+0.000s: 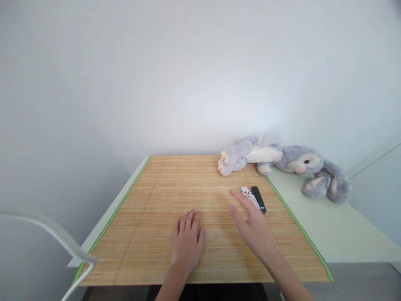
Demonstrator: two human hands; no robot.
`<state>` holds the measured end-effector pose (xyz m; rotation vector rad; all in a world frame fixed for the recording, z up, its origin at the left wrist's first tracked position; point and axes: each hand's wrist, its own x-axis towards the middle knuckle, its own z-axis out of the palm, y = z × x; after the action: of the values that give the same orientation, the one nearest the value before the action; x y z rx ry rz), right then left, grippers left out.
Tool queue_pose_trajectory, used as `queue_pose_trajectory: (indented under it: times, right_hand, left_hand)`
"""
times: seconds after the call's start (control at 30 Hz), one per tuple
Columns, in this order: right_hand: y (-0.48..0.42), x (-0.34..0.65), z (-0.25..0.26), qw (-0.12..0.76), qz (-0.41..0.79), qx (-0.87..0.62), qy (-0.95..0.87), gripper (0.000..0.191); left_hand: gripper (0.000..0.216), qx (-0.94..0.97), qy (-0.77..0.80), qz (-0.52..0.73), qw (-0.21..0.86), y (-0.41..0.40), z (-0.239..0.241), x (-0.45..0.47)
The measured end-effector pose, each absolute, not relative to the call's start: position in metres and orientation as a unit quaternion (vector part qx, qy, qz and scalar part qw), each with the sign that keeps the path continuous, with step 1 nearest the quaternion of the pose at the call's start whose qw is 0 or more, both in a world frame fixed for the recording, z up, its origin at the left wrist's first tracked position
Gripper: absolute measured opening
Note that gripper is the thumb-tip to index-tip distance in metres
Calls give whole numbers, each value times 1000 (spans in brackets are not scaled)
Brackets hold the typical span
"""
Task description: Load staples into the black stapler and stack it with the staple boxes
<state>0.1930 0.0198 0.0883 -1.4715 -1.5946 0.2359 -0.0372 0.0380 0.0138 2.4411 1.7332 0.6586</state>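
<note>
Here's my head view: I have my left hand palm down on the yellow-tan bamboo mat with green edging, fingers slightly spread, nothing in its grip. Over to the right, my right hand is up, thumb and forefinger parted in a wide grip, and it's empty too. Right by that forefinger, the small white box with red and dark print lies on the mat, partly hidden by the hand; whether they touch, I can't tell from this angle. Just beside the box, on its right, is the slim, long black object, lying lengthwise. Farther back, against the white wall, a grey-and-white plush rabbit lies on its side, feet over the mat, head and ears over the pale tabletop. Near left, a white, bent cable-like strip crosses my view.
</note>
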Motion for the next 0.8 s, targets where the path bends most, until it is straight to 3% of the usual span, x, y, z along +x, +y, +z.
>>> queue_pose_trajectory:
  times: [0.2,0.37,0.47,0.8]
  right_hand:
    - [26,190,7,232,17,-671,-704,58]
    - [28,177,1,153,-34,-705,-692,66]
    - [28,172,6,154,-33,-713,-683,68]
    - [31,176,4,280,15,-675,-682,68]
  left_hand:
    - [51,789,578,207,16,52,16,-27]
    - [61,813,549,197,14,55,10,-26]
    - [63,812,549,195,26,55,9,-26]
    - [63,805,542,230,71,56,13,-25]
